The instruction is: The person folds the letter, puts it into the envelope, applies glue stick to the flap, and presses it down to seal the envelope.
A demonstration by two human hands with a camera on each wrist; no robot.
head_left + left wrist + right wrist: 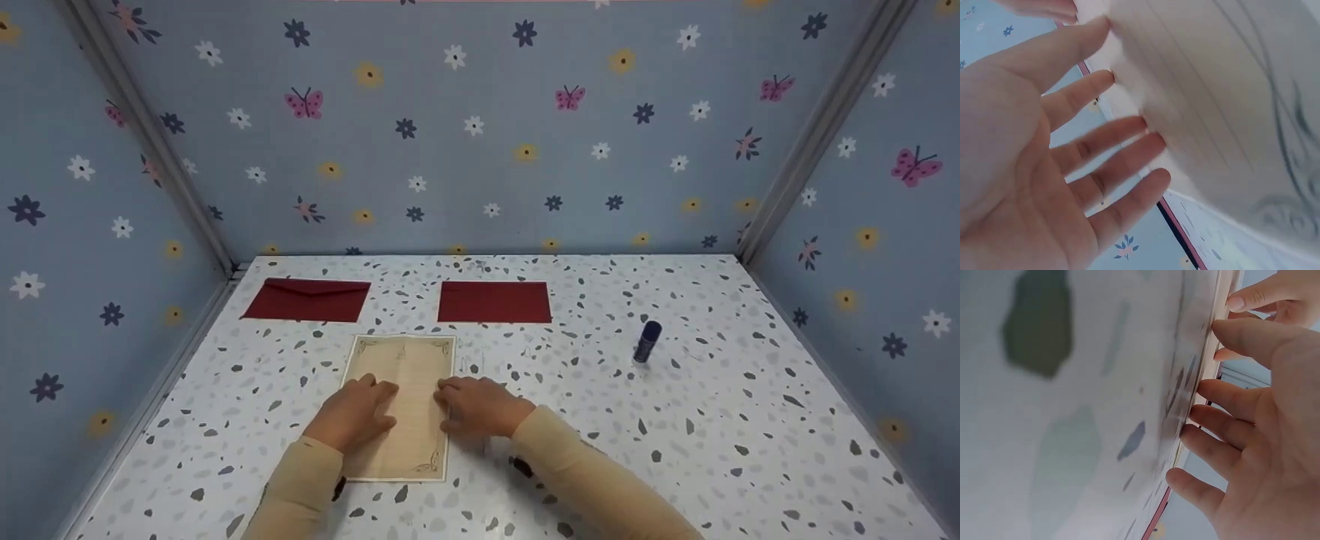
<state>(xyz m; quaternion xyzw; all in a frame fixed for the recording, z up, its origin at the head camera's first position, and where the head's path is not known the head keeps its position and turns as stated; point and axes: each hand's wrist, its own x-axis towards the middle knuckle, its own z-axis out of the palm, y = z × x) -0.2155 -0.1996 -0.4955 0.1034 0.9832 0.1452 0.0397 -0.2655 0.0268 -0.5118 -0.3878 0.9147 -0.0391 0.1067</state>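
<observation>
A cream sheet of paper with a white border, faint ruled lines and dark corner ornaments lies flat on the speckled table. Fingers spread, my left hand rests its fingertips on the paper's left part. In the left wrist view, the fingers of that hand touch the lined face of the sheet. At the paper's right edge, my right hand touches down with its fingertips. The right wrist view shows the right hand's fingers spread along that edge. Neither hand grips anything.
Beyond the paper lie two dark red envelopes, one with its flap side up at the left and a plain one near the middle. A dark blue glue stick stands to the right. Patterned walls enclose the table's back and sides.
</observation>
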